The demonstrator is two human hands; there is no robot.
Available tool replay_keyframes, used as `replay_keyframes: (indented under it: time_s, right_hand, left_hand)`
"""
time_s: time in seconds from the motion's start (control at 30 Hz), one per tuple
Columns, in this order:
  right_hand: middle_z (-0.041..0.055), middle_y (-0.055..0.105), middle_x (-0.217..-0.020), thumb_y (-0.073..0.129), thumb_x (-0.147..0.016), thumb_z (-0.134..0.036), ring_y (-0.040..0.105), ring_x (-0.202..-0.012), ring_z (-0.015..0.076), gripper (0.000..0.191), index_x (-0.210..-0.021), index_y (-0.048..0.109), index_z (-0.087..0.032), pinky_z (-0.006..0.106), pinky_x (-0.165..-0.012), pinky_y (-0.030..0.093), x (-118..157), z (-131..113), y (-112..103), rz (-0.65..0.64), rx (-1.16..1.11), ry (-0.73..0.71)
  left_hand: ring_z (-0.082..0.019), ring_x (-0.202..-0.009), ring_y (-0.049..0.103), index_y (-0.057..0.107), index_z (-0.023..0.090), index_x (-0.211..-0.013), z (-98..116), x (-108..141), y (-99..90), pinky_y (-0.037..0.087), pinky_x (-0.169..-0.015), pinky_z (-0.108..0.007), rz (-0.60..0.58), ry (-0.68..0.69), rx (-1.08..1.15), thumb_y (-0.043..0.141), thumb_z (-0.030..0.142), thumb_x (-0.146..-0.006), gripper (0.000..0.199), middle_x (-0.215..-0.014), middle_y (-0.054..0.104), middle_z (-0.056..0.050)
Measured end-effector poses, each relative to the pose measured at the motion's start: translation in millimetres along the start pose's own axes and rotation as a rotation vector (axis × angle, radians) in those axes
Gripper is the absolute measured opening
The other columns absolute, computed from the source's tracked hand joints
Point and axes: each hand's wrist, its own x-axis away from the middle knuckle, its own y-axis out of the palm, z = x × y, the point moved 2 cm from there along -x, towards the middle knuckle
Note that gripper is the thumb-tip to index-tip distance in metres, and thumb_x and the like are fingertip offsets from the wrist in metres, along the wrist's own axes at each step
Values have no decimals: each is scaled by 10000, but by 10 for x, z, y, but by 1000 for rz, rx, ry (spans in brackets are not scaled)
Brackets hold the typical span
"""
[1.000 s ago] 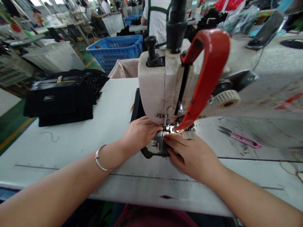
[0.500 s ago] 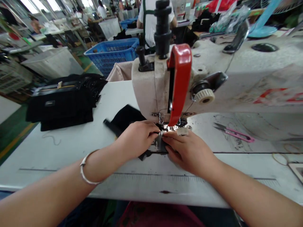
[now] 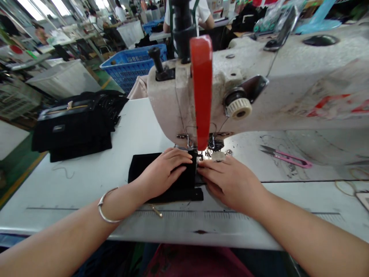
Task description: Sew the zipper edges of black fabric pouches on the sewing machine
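A black fabric piece [image 3: 184, 179] lies on the sewing machine's bed, its right edge beside the presser foot. My left hand [image 3: 165, 169] rests on top of it, fingers stretched towards the needle area and thumb a little apart. My right hand [image 3: 230, 181] lies on the bed just right of the fabric, fingers extended and fingertips by the metal plate; whether they touch the edge cannot be made out. The sewing machine [image 3: 170, 104] stands over both hands, its red lever guard [image 3: 201, 92] partly hiding the needle. A small gold-coloured metal piece [image 3: 156, 211] shows below the fabric.
Pink-handled thread snips [image 3: 288, 157] lie on the bed to the right. A stack of black sewn pieces [image 3: 77, 127] sits at the table's left. Behind are a blue plastic basket [image 3: 129, 69] and a person in a white top [image 3: 201, 13]. A ruler scale [image 3: 230, 214] runs along the front.
The black fabric has turned and now lies squared and flat beside the presser foot. My left hand has shifted slightly left and flattened onto it. My right hand has stayed nearly in place.
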Motion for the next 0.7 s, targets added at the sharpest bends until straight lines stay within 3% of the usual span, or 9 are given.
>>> replay_keyframes:
  time_s: [0.17, 0.3, 0.4, 0.53, 0.7]
  right_hand:
    - [85, 663, -1077, 512, -904, -153, 570, -872, 210, 316, -1207, 604, -153, 374, -762, 444, -27, -36, -11, -8, -1, -37]
    - [107, 620, -1116, 479, -936, -199, 546, -960, 242, 302, -1212, 594, -152, 395, -802, 431, -68, -79, -19, -81, 17, 69]
    - [122, 593, -1155, 481, -927, -197, 520, -1002, 272, 295, -1187, 600, -129, 411, -827, 418, -83, -111, -38, -125, 67, 148]
    - [106, 587, -1133, 488, -913, -197, 501, -991, 275, 287, -1168, 604, -134, 409, -827, 402, -68, -134, -59, -138, 89, 143]
    - [80, 578, -1023, 534, -885, -230, 488, -934, 265, 298, -1165, 602, -155, 410, -797, 381, 4, -120, -67, -146, 92, 78]
  left_hand:
    - [-176, -1188, 545, 565, 195, -1173, 97, 83, 20, 439, -1081, -400, 40, -189, 53, 494, 126, -938, 255, -1223, 599, -48]
    - [-189, -1198, 522, 527, 188, -1219, 162, 104, 51, 430, -1083, -410, 58, -241, 51, 495, 99, -919, 315, -1234, 575, -56]
    - [-204, -1211, 497, 519, 197, -1270, 199, 77, 56, 412, -1097, -438, 47, -190, -14, 487, 114, -931, 351, -1275, 548, -67]
    - [-239, -1217, 459, 552, 184, -1275, 229, 44, 53, 413, -1089, -480, 1, -55, -158, 463, 105, -937, 358, -1302, 541, -87]
    - [-247, -1255, 435, 520, 136, -1314, 261, 75, 88, 414, -1096, -470, -41, 14, -237, 446, 57, -911, 418, -1327, 539, -108]
